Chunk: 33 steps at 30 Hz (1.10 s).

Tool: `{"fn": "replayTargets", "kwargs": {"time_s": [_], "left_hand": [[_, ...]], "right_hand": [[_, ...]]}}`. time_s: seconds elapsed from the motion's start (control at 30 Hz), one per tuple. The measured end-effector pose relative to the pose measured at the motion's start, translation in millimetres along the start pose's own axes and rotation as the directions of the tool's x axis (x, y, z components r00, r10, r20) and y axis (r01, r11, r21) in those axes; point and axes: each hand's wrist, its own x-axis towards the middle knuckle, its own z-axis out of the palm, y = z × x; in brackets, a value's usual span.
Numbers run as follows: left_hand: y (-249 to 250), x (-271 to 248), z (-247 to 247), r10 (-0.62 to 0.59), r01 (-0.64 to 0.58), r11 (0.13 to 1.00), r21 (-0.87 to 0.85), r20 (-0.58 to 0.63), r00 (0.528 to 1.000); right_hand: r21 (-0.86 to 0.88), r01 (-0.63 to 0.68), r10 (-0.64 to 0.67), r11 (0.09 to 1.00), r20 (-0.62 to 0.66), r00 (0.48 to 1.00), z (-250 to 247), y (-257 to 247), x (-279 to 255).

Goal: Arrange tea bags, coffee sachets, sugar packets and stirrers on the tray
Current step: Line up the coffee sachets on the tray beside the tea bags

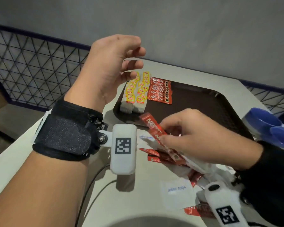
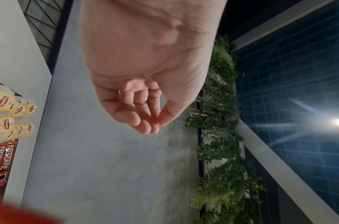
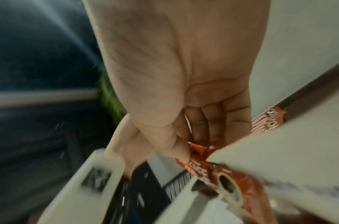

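The tray [image 1: 203, 102] is lying on the surface [image 1: 23, 161]. In its far left corner the tea bags [image 1: 135, 92] are standing in two rows, with the coffee sachets [image 1: 160, 90] lying just right of them. Nearer, off the tray, loose sachets [image 1: 152, 155] and a sugar packet [image 1: 177, 194] are lying on the surface.

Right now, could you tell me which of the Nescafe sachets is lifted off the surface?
The Nescafe sachet pinched in the right hand, tilted above the table; the others lie flat in the row on the tray or in the loose pile.
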Motion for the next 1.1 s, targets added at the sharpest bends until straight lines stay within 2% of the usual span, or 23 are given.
{"fn": "replayTargets", "kwargs": {"time_s": [0.07,0.17,0.23,0.33,0.5,0.67,0.77,0.97,1.1], "left_hand": [[-0.9,-0.2,3.6,0.017,-0.017,0.999,0.046,0.014,1.000],[-5.0,-6.2,16.1,-0.030,0.006,0.982,0.190,0.121,0.992],[-11.3,-13.6,27.1,-0.111,0.036,0.956,0.290,0.247,0.963],[-24.5,-25.0,44.6,-0.203,0.039,0.921,0.388,0.392,0.897],[-44.5,-26.9,58.4,-0.257,0.108,0.917,0.384,0.363,0.896],[-48.2,-25.4,61.4,-0.322,0.236,0.933,0.272,0.340,0.884],[-48.7,-24.6,61.1,-0.336,0.285,0.938,0.199,0.308,0.890],[-53.9,-24.8,63.1,-0.284,0.258,0.956,0.141,0.215,0.934],[-53.7,-25.2,63.7,-0.265,0.247,0.964,0.102,0.236,0.935]], "right_hand": [[0.349,-0.063,0.103,0.935,-0.097,0.990,-14.3,10.7,-2.9],[0.716,-0.029,0.229,0.697,-0.184,0.956,-24.0,23.8,-5.9],[0.815,0.015,0.259,0.579,-0.201,0.945,-24.5,31.6,-7.0],[0.859,0.078,0.214,0.506,-0.212,0.954,-18.8,42.0,-7.8],[0.830,0.104,0.196,0.548,-0.249,0.949,-13.9,56.5,-8.9],[0.842,0.142,0.281,0.521,-0.326,0.903,-13.6,64.8,-14.9],[0.853,0.154,0.295,0.499,-0.334,0.895,-13.2,64.6,-16.8],[0.824,0.156,0.253,0.545,-0.339,0.906,-7.3,58.2,-19.3],[0.796,0.145,0.262,0.588,-0.356,0.897,-7.7,60.7,-18.4]]}}
